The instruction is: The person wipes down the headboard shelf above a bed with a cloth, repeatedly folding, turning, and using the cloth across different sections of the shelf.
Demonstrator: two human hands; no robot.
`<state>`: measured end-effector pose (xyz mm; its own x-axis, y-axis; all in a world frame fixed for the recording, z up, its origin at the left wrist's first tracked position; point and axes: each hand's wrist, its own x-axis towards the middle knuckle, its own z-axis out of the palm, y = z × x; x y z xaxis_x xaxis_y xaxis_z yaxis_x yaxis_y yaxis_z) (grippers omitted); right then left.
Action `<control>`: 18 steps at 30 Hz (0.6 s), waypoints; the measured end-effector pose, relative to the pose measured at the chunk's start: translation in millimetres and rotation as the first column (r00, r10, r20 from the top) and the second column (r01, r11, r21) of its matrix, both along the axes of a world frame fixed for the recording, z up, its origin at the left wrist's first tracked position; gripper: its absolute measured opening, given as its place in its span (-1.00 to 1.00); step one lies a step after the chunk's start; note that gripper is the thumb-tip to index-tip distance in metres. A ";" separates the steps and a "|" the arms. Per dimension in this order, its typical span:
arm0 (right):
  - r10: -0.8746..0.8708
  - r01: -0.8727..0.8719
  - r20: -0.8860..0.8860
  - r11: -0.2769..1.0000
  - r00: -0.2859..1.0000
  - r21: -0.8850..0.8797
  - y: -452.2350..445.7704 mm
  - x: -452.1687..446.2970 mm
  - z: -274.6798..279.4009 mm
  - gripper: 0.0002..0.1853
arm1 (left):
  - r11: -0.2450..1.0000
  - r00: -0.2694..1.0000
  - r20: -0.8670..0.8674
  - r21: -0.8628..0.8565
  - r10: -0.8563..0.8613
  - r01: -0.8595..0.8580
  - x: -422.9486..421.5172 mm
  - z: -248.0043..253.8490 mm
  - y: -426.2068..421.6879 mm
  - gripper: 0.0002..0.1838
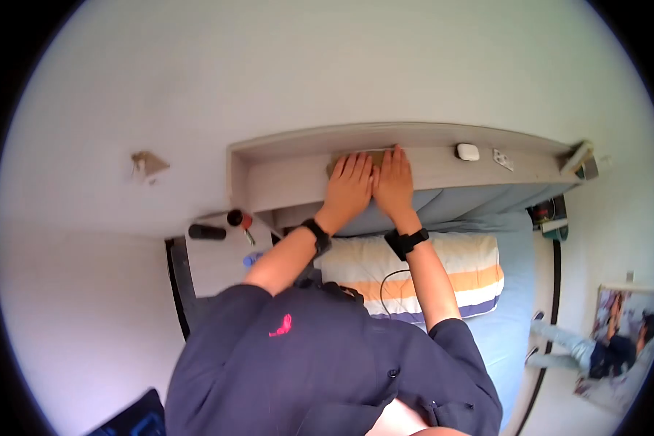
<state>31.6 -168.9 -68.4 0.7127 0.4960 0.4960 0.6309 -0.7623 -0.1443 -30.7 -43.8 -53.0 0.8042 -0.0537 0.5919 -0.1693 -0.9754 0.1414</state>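
Note:
Both of my hands lie side by side on the headboard shelf (283, 178), over a flat brownish-olive piece (377, 157) that looks like a folded cloth. My left hand (349, 190) rests on the piece's left part with fingers stretched out. Beside it, thumbs close together, my right hand (394, 183) presses flat on the right part, fingers also straight. Most of the piece is hidden under the hands, so its exact kind is unclear. Black bands with small boxes are strapped round both wrists.
On the shelf to the right sit a white case (467, 152) and a blister pack (503, 159). A striped pillow (472, 272) lies on the blue bed. At left, a bedside table (211, 265) bears a black cylinder (207, 232) and a red-black item (239, 219). Another person (610, 356) stands far right.

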 end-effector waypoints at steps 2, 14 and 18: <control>-0.078 0.078 -0.005 0.997 0.997 0.018 5.8 7.0 6.4 -0.49 | 1.000 0.999 -0.028 0.021 0.018 -0.017 4.9 -0.5 3.9 -0.57; -0.211 0.206 0.059 0.976 0.976 0.076 18.1 -12.4 0.0 -0.52 | 0.995 0.995 -0.009 0.030 -0.098 0.098 4.5 -7.8 20.0 -0.56; -0.263 0.261 0.034 0.964 0.964 0.048 51.6 -37.8 6.6 -0.52 | 0.991 0.992 0.028 -0.043 -0.122 0.123 -15.3 -13.2 50.7 -0.54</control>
